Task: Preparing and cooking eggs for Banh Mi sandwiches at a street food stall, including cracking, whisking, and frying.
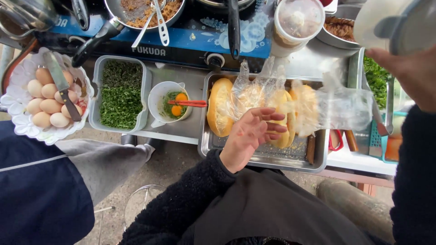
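Observation:
My left hand hovers over a metal tray of bread rolls, fingers spread and holding nothing. One golden roll lies at the tray's left end. A clear plastic bag with rolls inside stretches across the tray, just beyond my fingertips. My right hand is raised at the far right, close to the camera. It grips a white rounded container with a grey lid, which is blurred.
A white basket of eggs with a knife on top stands at the left. Beside it are a tub of chopped greens and a cup with yolks and red chopsticks. A stove with a pan runs behind. Another person's legs are at the left.

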